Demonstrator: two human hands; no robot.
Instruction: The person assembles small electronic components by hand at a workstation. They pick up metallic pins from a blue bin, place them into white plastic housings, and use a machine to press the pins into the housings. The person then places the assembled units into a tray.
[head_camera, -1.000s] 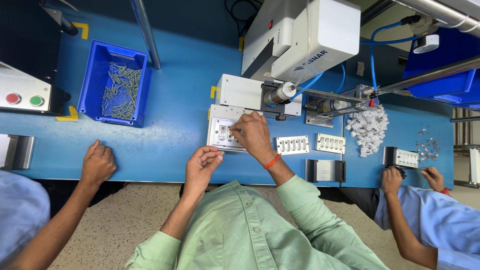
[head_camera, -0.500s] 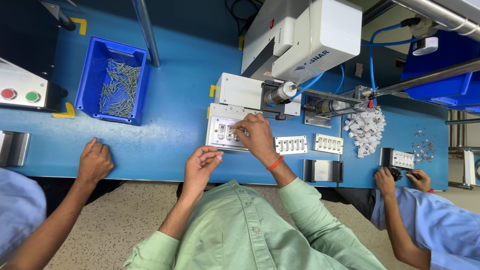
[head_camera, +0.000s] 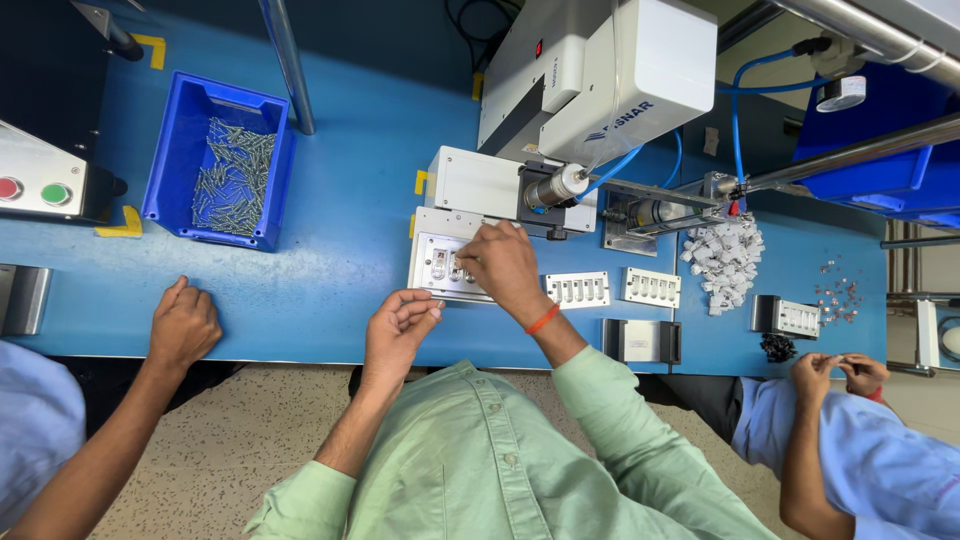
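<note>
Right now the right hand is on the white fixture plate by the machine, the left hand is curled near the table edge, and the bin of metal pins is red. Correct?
Not quite: the bin of metal pins is blue, as the head view shows. The rest holds: the right hand is on the white fixture plate by the machine, and the left hand is curled near the table edge.

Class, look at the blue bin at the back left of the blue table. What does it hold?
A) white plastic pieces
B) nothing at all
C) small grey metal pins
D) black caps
C: the blue bin shows a loose heap of small grey metal pins; the white plastic pieces lie in a pile on the table far to the right.
</note>
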